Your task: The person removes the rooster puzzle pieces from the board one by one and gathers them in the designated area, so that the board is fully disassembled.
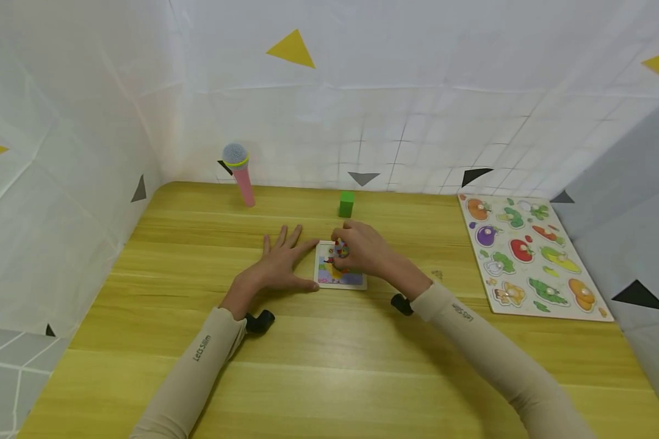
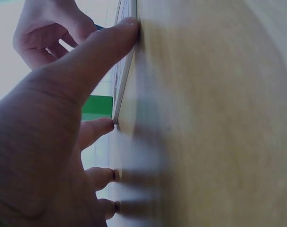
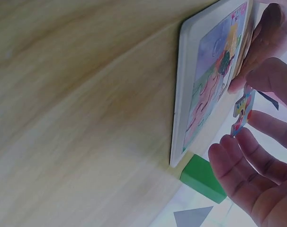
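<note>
A small jigsaw puzzle board [image 1: 352, 281] with a pale frame and a colourful picture lies mid-table between the hands. Fingers spread wide, my left hand [image 1: 277, 267] rests at its left side, thumb tip and index fingertip right at the frame's corners. Over the board's upper right part, my right hand [image 1: 363, 249] pinches a colourful jigsaw piece [image 3: 244, 109] between thumb and fingers. In the right wrist view the piece is raised above the picture and tilted. From the head, my right fingers hide part of the board and the piece.
Behind the board stands a green block [image 1: 346, 205]. A toy microphone [image 1: 243, 174] with a pink handle stands at the back left. On the right lies a wooden vegetable puzzle board [image 1: 532, 259] with knobbed pieces. White cloth walls border the table [image 1: 329, 378].
</note>
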Available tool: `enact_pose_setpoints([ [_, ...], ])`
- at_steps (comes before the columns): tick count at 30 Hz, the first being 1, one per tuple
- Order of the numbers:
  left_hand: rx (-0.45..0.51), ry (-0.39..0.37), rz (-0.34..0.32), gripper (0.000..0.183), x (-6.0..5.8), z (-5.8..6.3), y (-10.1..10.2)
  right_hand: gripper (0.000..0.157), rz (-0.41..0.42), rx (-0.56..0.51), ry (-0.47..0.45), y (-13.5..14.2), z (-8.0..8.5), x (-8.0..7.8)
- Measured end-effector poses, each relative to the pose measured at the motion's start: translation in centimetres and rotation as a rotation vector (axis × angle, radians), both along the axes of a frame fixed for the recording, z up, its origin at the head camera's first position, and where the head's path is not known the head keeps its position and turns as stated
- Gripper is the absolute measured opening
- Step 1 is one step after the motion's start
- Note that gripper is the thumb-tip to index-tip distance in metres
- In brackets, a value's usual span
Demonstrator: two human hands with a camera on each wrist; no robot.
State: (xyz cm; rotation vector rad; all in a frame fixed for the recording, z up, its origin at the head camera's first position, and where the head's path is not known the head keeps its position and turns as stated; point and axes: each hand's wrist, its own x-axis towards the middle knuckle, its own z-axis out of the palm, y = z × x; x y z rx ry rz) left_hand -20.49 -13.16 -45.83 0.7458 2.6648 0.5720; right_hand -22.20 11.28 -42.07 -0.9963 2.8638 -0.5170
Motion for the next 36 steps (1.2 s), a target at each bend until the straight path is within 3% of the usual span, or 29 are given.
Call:
enact_pose_setpoints([
  [22, 0.007, 0.011, 0.000, 0.103, 0.1, 0.1, 0.0, 0.041, -0.016, 0.064, 0.071, 3.1, 0.9, 0.6],
  [36, 0.004, 0.027, -0.009, 0.104, 0.0, 0.0, 0.0, 0.035, -0.044, 0.103, 0.042, 6.1, 0.9, 0.3],
])
